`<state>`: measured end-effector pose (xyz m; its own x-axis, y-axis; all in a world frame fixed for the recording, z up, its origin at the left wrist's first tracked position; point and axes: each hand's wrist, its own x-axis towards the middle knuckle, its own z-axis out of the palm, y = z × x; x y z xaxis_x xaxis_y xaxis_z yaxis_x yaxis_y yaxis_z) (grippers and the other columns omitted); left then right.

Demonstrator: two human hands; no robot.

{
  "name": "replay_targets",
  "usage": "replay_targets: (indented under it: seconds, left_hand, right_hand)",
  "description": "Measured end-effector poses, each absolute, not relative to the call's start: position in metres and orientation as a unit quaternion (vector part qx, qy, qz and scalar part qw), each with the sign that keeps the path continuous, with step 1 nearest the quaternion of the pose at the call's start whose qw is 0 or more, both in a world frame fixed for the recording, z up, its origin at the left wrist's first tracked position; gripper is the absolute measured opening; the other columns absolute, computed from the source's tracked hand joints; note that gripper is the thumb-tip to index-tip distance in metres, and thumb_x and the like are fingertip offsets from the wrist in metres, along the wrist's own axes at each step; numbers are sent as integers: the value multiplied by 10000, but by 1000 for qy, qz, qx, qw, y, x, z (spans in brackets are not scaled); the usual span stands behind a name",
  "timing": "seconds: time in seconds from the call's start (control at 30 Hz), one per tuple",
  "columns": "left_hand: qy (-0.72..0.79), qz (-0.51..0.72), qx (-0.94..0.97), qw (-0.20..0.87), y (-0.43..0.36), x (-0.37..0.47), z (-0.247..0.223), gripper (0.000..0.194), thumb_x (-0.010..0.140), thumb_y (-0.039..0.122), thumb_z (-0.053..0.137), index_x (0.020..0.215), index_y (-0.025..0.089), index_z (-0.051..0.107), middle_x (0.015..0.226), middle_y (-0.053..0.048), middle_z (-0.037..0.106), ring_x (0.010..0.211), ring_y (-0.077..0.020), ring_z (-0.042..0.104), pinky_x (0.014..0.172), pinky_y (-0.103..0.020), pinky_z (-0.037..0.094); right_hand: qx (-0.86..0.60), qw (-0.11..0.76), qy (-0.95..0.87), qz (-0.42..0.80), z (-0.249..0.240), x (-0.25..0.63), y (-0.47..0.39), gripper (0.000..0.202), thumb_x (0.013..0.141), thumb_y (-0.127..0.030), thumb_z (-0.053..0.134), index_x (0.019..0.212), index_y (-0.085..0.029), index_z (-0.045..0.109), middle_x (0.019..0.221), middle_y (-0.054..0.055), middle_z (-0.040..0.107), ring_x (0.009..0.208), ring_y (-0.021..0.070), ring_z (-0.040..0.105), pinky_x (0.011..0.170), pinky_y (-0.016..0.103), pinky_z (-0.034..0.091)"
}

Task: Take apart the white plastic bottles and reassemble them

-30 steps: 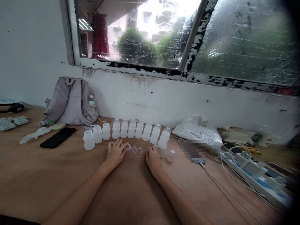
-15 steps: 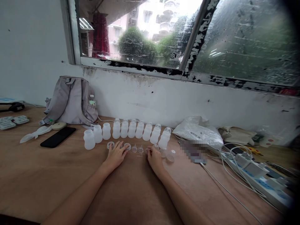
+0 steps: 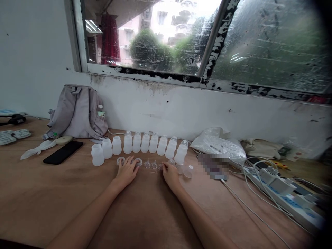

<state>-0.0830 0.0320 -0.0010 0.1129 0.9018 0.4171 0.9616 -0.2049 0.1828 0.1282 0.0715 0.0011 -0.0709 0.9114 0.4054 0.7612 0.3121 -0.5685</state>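
My left hand (image 3: 126,173) lies low over a row of clear screw rings (image 3: 138,162), its fingers spread and touching among them; a ring partly shows at either side. My right hand (image 3: 170,174) has its fingertips pinched at a clear bottle nipple (image 3: 160,167) on the table. Two more nipples (image 3: 147,164) stand between the hands. Beyond them, an arc of white baby bottles (image 3: 145,143) stands upright, several with clear domed caps on. Three bottles at the left end (image 3: 98,155) have open necks. Loose clear domed caps (image 3: 187,172) lie right of my right hand, which partly hides others.
Left lie a black phone (image 3: 63,152) and a grey backpack (image 3: 75,112) against the wall. At the right are a clear plastic bag (image 3: 219,145), a blurred-out device with a cable (image 3: 216,167), and a white power strip (image 3: 293,204) with plugs and looping cords.
The view has shifted very slightly. My left hand's fingers have moved a little over the rings; my right hand stays at the same nipple.
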Motion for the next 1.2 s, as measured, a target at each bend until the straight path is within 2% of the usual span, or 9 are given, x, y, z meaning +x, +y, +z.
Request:
replay_targets:
  seconds: [0.43, 0.6, 0.8, 1.03, 1.13, 1.2]
  left_hand:
    - [-610, -242, -752, 58, 39, -92, 0, 253, 855, 282, 343, 1031, 239, 520, 1218, -69, 494, 1151, -229, 405, 946, -516, 204]
    - [-611, -254, -747, 68, 37, -91, 1, 262, 837, 232, 357, 1040, 248, 521, 1233, -68, 475, 1162, -231, 385, 952, -508, 207]
    - [-636, -292, -691, 181, 31, -93, 15, 335, 819, 206, 357, 1127, 229, 487, 1243, -83, 457, 1167, -231, 360, 995, -444, 195]
    - [-664, -315, -627, 259, 54, -104, 55, 450, 818, 197, 334, 1266, 170, 358, 1324, -132, 359, 1230, -266, 271, 1013, -482, 98]
    - [-659, -305, -631, 272, 72, -109, 73, 442, 838, 202, 296, 1276, 167, 340, 1296, -150, 394, 1222, -272, 282, 997, -511, 84]
    - [-656, -299, -638, 271, 82, -112, 81, 405, 841, 235, 305, 1228, 163, 401, 1204, -155, 487, 1191, -278, 324, 991, -522, 78]
  right_hand:
    - [-561, 412, -704, 143, -4, 129, 75, 271, 764, -209, 404, 845, -157, 657, 693, 62, 673, 630, 187, 616, 606, 275, 446]
    - [-556, 438, -689, 154, -2, 129, 73, 262, 736, -191, 435, 915, -124, 615, 767, 82, 673, 705, 184, 621, 657, 268, 449]
    - [-557, 452, -680, 153, 1, 136, 67, 282, 748, -227, 407, 944, -110, 574, 673, 69, 642, 595, 190, 596, 545, 272, 429]
    - [-549, 467, -675, 156, 3, 141, 62, 265, 758, -245, 397, 936, -135, 559, 535, 21, 595, 485, 183, 561, 458, 265, 392]
    - [-547, 475, -670, 161, 6, 140, 60, 244, 762, -249, 398, 919, -146, 554, 544, 26, 595, 496, 185, 559, 455, 266, 384]
    - [-546, 477, -668, 165, 10, 140, 57, 231, 763, -251, 400, 910, -154, 549, 562, 32, 597, 513, 188, 559, 458, 266, 379]
